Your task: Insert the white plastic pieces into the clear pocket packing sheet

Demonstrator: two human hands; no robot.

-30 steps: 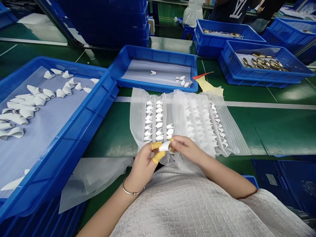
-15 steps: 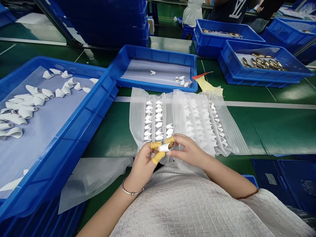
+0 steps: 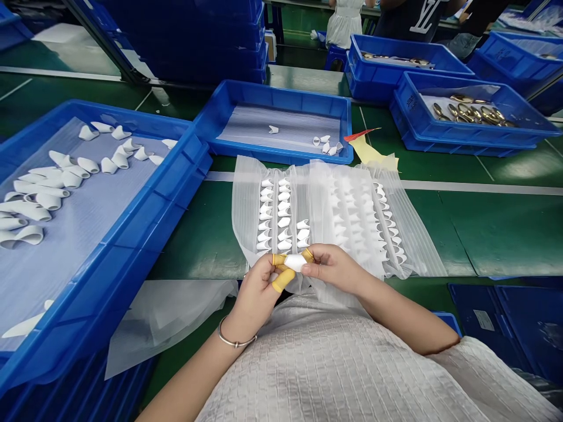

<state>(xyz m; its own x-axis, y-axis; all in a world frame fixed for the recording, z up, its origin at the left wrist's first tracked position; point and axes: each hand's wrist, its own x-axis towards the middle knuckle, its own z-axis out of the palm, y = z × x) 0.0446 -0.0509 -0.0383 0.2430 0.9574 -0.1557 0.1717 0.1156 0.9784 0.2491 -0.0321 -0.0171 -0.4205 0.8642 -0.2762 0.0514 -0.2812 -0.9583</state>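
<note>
My left hand (image 3: pixel 257 293) and my right hand (image 3: pixel 334 268) meet just above my lap, and both pinch one small white curled piece (image 3: pixel 295 262) between fingertips that wear yellow finger cots. A silver bangle sits on my left wrist. Directly behind my hands lies a ridged translucent plastic sheet (image 3: pixel 328 214) on the green table, with several rows of the same white pieces tucked into its grooves. The nearest filled rows (image 3: pixel 281 217) are just beyond my fingertips.
A big blue tray (image 3: pixel 167 181) at the left holds several loose white pieces on foam. A smaller blue tray (image 3: pixel 281 120) behind the sheet holds a few more. Blue bins (image 3: pixel 466 114) with gold metal parts stand at the back right, with other people beyond. A loose plastic bag (image 3: pixel 167 316) lies at my left.
My fingers have shifted on the white piece and turned it slightly. Both hands stay in the same spot.
</note>
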